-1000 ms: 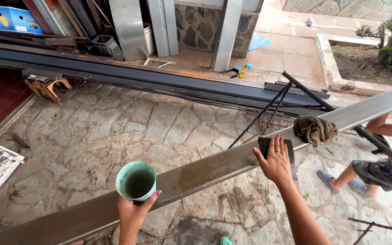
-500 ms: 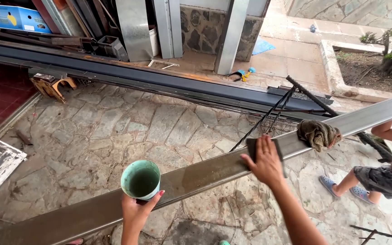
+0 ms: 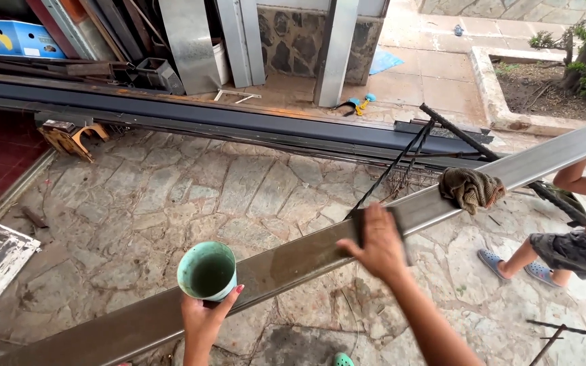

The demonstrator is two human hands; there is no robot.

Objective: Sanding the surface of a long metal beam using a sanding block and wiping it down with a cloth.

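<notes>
Setting: an outdoor yard paved in irregular flat stone, with a red tiled strip at the far left edge.

Nearest the camera, the left hand is closed around the base of a green cup, fingers wrapped under it, the cup upright with its mouth open to view. The cup sits just on the near side of a long grey metal beam, which runs slantwise from lower left to upper right across the whole view. Its near section looks darker and wet.

The right hand lies flat on the beam's top face, fingers spread and pressed down over a dark sanding pad, only the edges of which show beneath the palm.

Further along the beam, a crumpled brown rag lies draped over its top, apart from the hand.

At the right edge, another person's legs, in dark shorts and blue sandals, are beside the beam.

Beyond, a second dark beam lies on the ground, thin black rods leaning across it. At the back stand upright metal sheets, a stone wall and a blue box.
</notes>
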